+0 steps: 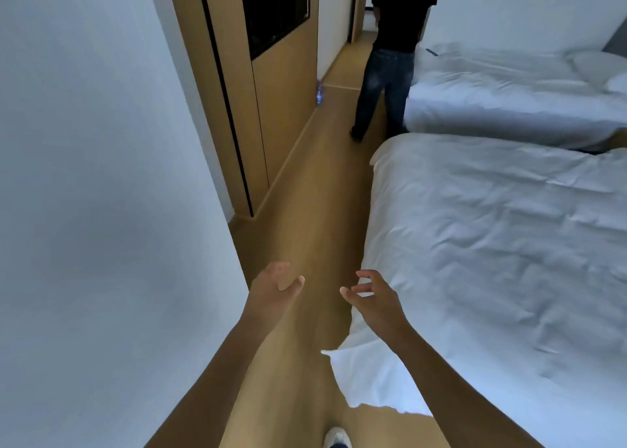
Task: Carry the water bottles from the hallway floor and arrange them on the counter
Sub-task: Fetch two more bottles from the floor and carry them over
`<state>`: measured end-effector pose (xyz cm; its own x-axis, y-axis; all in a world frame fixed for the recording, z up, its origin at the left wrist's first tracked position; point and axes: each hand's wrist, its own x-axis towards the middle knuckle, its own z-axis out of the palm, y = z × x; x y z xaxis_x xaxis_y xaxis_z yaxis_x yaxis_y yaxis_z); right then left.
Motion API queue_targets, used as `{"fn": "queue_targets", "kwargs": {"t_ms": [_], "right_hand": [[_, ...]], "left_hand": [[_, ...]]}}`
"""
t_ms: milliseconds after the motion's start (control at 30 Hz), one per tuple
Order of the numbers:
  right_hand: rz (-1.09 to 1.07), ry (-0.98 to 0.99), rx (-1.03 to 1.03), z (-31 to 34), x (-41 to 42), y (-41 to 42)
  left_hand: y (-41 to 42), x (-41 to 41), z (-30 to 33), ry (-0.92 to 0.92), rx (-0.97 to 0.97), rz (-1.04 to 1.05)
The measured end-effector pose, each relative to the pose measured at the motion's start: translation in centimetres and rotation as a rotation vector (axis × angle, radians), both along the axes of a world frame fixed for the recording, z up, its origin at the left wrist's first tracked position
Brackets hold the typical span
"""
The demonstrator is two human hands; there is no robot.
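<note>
Head view — water bottle point(319, 91) upright, cap up, far down hallway; left hand point(275, 289) and right hand point(372, 296) grip nothing, fingers loose.

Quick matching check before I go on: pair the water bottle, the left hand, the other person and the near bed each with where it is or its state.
Things:
1. water bottle
2. left hand
3. other person
4. near bed

Places or states:
A. right of the walkway
B. on the floor by the wooden wall
C. empty, fingers relaxed
D. standing beside the far bed

Pairs: 1-B, 2-C, 3-D, 4-A
</note>
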<state>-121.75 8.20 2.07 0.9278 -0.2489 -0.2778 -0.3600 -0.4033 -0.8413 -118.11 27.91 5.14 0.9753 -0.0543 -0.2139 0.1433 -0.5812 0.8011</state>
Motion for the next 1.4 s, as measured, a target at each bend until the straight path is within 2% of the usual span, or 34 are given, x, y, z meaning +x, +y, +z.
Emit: {"fn": "queue_targets", "kwargs": {"t_ms": [133,400,833,1067,1233,1400], "right_hand": [[0.018,-0.016,-0.008,0.1,7.3,-4.7],[0.006,0.024,0.036,-2.3,20.4,-10.1],[-0.034,0.028,0.026,-3.4,50.7,-16.9],[-0.021,0.030,0.001,-3.8,63.1,-21.0],[-0.014,0.058,0.024,-4.9,73.2,-25.8],[0.037,0.065,0.033,-4.6,84.7,-32.3]], "left_hand": [[-4.1,6.8,0.8,-0.028,0.021,0.001],[-8.9,20.0,-0.9,0.034,0.051,-0.004],[-16.4,50.7,-1.2,0.038,-0.019,-0.010],[-20.2,63.7,-2.4,0.058,0.017,-0.027],[-25.1,73.5,-3.7,0.080,0.045,-0.055],[-31.9,84.9,-3.9,0.068,0.026,0.003]]}}
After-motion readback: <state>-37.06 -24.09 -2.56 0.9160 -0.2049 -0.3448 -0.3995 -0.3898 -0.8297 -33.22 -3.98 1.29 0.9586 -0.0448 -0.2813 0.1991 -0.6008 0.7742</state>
